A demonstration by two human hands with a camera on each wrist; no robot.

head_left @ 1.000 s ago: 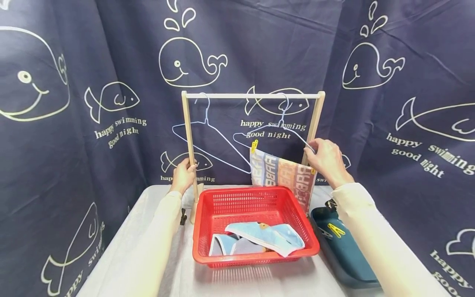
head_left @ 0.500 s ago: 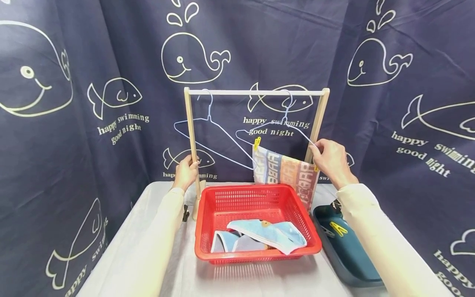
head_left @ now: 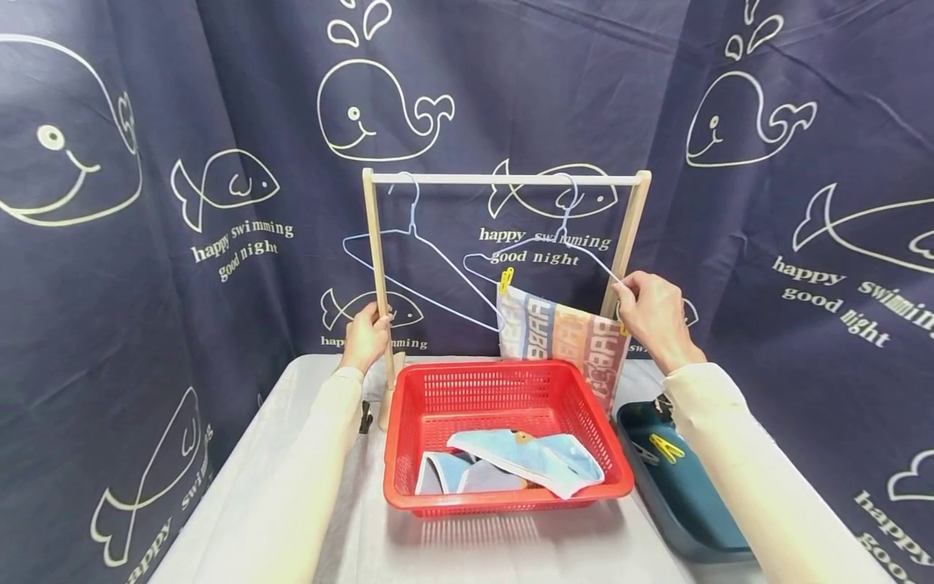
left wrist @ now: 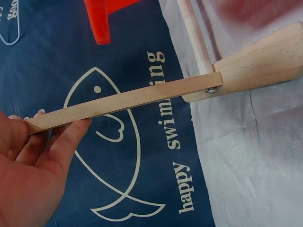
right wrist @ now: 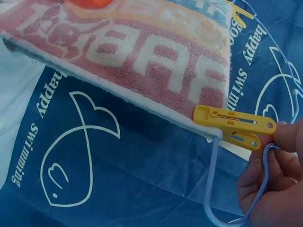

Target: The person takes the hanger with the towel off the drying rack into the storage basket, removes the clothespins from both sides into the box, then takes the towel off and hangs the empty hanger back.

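With my left hand (head_left: 366, 339) I grip the left post (head_left: 378, 268) of one wooden rack (head_left: 460, 179); my right hand (head_left: 654, 319) holds the right end of one blue hanger (right wrist: 211, 177), and a second hanger (head_left: 413, 227) hangs beside it. Two yellow pegs (right wrist: 232, 121) fix one banded towel (head_left: 565, 331) to the hanger I hold, behind one red basket (head_left: 511, 504) with at least two cloths (head_left: 536, 461) in it. A third yellow peg (head_left: 666, 448) lies in one teal tray (head_left: 711, 503).

Navy whale-print curtain (head_left: 554, 89), white-covered table (head_left: 445, 561)

hanger (right wrist: 211, 176): pale blue | rack post (left wrist: 124, 100): tan | clothespin (right wrist: 236, 127): yellow | towel (right wrist: 137, 59): blue-orange-red stripes, pale letters
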